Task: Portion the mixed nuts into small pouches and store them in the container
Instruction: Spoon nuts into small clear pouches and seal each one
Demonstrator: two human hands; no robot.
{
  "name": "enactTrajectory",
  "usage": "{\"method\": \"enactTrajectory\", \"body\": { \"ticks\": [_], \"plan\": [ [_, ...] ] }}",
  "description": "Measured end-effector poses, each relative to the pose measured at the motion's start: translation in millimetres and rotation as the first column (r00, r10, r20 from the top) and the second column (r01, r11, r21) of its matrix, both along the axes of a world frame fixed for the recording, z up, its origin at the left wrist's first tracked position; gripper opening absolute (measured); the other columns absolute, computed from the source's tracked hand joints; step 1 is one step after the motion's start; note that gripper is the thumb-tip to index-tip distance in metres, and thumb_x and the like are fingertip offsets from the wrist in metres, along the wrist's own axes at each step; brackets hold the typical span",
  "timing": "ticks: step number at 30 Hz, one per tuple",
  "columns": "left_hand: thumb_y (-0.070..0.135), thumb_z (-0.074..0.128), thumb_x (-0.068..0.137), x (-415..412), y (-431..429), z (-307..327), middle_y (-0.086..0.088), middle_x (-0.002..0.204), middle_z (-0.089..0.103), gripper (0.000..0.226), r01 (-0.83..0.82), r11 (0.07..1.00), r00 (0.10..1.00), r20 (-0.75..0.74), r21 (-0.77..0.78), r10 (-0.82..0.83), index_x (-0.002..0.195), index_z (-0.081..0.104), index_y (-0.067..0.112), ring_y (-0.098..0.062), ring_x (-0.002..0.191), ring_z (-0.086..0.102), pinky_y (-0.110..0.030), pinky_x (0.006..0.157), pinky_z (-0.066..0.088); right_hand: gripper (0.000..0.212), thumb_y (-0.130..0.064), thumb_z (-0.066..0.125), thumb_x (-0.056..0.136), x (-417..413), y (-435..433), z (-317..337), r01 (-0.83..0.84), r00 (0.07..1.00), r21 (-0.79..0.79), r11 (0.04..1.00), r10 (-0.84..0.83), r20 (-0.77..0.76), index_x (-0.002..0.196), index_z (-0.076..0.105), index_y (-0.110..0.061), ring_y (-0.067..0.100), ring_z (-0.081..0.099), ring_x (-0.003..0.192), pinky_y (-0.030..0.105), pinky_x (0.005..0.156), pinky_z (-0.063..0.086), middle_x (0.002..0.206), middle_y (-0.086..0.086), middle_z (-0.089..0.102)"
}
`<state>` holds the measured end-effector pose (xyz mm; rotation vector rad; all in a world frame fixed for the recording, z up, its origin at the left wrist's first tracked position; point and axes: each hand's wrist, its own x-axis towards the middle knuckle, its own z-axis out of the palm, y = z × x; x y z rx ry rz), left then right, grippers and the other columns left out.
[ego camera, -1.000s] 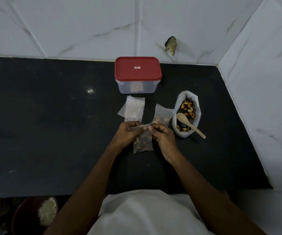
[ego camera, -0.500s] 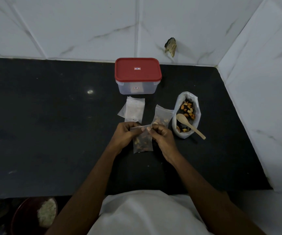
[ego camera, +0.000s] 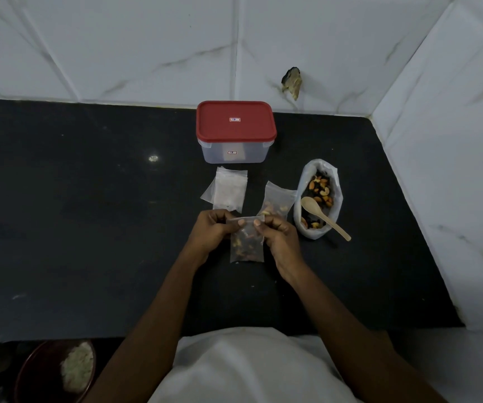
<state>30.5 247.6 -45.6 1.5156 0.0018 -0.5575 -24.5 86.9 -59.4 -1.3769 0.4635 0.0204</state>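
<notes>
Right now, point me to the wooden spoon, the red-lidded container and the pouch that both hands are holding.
wooden spoon [ego camera: 311, 206], head view, on its bowl.
red-lidded container [ego camera: 235, 129], head view, on the middle of the lid.
held pouch [ego camera: 246, 246], head view, on its nut-filled lower half.

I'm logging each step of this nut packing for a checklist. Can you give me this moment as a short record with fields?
held pouch: holds nuts, top edge pinched by both hands
left hand: pinches the top edge's left end
right hand: pinches its right end
container: on the counter, red lid on
second pouch: holds nuts, lies beside the bag
spare pouches: flat, before the container
bag: open, spoon resting in it
</notes>
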Motion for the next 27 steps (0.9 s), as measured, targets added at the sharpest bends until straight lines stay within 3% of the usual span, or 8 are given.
{"method": "enactTrajectory", "body": {
  "ticks": [7,10,16,20,24,27],
  "plan": [
    [0.016,0.074,0.085,-4.1,1.7,-4.9,-0.011,0.095,0.075,0.020,0.003,1.000,0.999,0.042,0.015,-0.003,0.094,0.071,-0.001,-0.024,0.092,0.073,-0.039,0.085,0.058,0.008,-0.008,0.066,0.090,0.9,-0.5,1.8,0.051,0.999,0.087,0.995,-0.052,0.011,0.092,0.073,-0.005,0.037,0.065,0.108,0.056,0.097,0.050,0.112,0.022,0.068],
    [0.021,0.076,0.079,-5.7,6.4,-4.5,-0.015,0.095,0.074,0.026,0.003,0.999,0.999,0.038,-0.034,-0.001,0.088,0.069,-0.002,-0.029,0.094,0.072,-0.042,0.086,0.057,0.009,-0.009,0.066,0.090,0.5,-0.7,1.9,0.027,0.999,0.061,0.998,-0.028,0.015,0.089,0.075,-0.010,0.035,0.066,0.107,0.056,0.098,0.050,0.109,0.018,0.069],
    [0.011,0.072,0.084,-4.2,5.1,-1.1,-0.014,0.085,0.073,0.015,-0.015,0.999,1.000,0.019,-0.047,0.016,0.075,0.064,0.001,-0.024,0.084,0.072,-0.033,0.077,0.057,0.008,-0.008,0.066,0.090,0.7,0.6,1.9,0.017,1.000,0.058,0.998,-0.018,0.008,0.092,0.074,-0.007,0.032,0.068,0.104,0.054,0.097,0.051,0.105,0.014,0.072],
    [0.012,0.072,0.086,-1.6,5.4,-2.9,-0.016,0.095,0.074,0.023,-0.007,0.998,1.000,-0.016,-0.061,0.007,0.090,0.066,-0.010,-0.027,0.089,0.072,-0.036,0.080,0.058,0.009,-0.008,0.067,0.089,2.8,-1.1,-0.6,0.045,0.999,0.107,0.993,-0.045,0.000,0.093,0.075,-0.007,0.035,0.065,0.109,0.053,0.098,0.051,0.113,0.020,0.068],
    [0.009,0.065,0.090,-0.8,8.5,-1.1,-0.012,0.101,0.075,0.016,0.012,0.993,0.998,-0.060,-0.114,-0.019,0.098,0.070,-0.005,-0.021,0.094,0.072,-0.027,0.077,0.058,0.013,-0.010,0.067,0.089,3.3,-2.6,-3.4,0.050,0.999,0.148,0.988,-0.049,-0.011,0.099,0.073,-0.003,0.036,0.064,0.112,0.055,0.097,0.051,0.116,0.022,0.066],
    [0.010,0.064,0.092,-1.3,8.1,-1.3,-0.013,0.099,0.075,0.016,-0.025,0.991,0.997,-0.080,-0.132,0.015,0.098,0.072,-0.002,-0.021,0.092,0.072,-0.027,0.075,0.057,0.015,-0.010,0.067,0.089,3.4,-1.8,-2.2,0.046,0.999,0.138,0.989,-0.045,-0.015,0.100,0.071,-0.001,0.034,0.065,0.110,0.055,0.097,0.052,0.113,0.020,0.068]
  ]
}}
